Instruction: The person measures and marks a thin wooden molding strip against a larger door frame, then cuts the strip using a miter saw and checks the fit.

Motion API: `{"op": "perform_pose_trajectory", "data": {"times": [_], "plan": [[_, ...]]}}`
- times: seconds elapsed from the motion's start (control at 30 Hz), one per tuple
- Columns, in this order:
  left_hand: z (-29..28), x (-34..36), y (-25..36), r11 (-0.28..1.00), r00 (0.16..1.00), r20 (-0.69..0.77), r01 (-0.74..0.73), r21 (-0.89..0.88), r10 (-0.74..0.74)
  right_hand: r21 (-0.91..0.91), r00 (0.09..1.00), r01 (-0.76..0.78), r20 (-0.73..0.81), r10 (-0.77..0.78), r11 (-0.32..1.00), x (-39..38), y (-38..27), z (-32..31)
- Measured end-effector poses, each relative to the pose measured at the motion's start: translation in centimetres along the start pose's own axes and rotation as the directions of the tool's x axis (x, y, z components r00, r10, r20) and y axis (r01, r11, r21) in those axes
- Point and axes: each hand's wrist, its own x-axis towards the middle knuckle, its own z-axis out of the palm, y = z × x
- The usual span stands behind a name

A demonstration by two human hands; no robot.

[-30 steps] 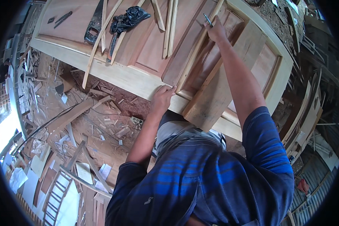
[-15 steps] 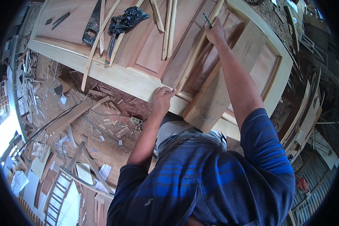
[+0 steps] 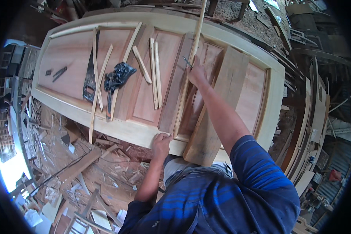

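A big wooden door [image 3: 277, 105] lies flat. On its left are dark pliers [image 3: 59, 73] and a small dark bit [image 3: 48, 73]. Next is a saw [image 3: 90, 76], with thin sticks [image 3: 142, 65] on and near it. A black bag [image 3: 121, 75] sits beside them. A thick board [image 3: 224, 93] lies across the right part. One long stick [image 3: 197, 33] pokes past the far edge.

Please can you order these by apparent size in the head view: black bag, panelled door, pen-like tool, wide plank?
1. Panelled door
2. Wide plank
3. Black bag
4. Pen-like tool, in the right hand
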Motion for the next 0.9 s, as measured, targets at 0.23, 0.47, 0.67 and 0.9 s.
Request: {"op": "perform_pose_trajectory", "data": {"times": [0.23,0.47,0.67,0.9], "plan": [[-1.5,5.8,1.1,0.999,0.989,0.144,-0.038,-0.011,0.039,0.027,0.999,-0.031,0.015,0.031,0.999,0.3,0.8,0.4],[5.6,19.5,2.1,0.960,0.972,0.113,-0.222,0.170,0.205,0.123,0.997,-0.058,0.066,0.050,0.991,-0.1,-0.1,0.1],[5.8,19.8,1.4,0.943,0.945,0.270,-0.247,0.223,0.184,0.097,0.994,-0.064,0.098,0.055,0.993,-0.3,0.1,-0.5],[6.2,20.4,1.3,0.964,0.953,0.236,-0.225,0.139,0.189,0.541,0.991,-0.097,-0.028,0.133,0.836,10.2,2.5,-8.4]]}}
